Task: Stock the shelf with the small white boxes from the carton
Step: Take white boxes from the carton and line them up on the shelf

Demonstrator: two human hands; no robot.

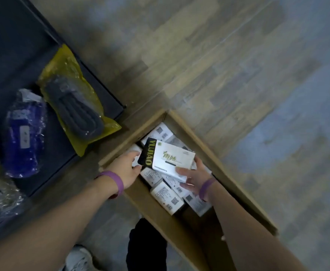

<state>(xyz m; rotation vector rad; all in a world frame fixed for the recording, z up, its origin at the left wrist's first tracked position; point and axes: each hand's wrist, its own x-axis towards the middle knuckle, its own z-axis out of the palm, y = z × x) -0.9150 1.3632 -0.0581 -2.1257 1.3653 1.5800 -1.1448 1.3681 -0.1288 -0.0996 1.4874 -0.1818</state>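
1. Your left hand point(125, 167) pinches the black end, and your right hand point(194, 178) the opposite corner, of a small white cardboard box point(173, 160) held over other white boxes point(166, 194) near the brown cardboard carton point(156, 219)'s far corner
2. It is likely light and crushable: hold its ends, gently

The box point(173, 160) is white with a black, yellow-lettered end (green script on its face), wristbands point(115, 182) purple, carton point(156, 216) brown, bag point(66, 63) yellow.

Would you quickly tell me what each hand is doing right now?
Left hand: grips the black end of the white box.
Right hand: grips the same box's other end, thumb on top.
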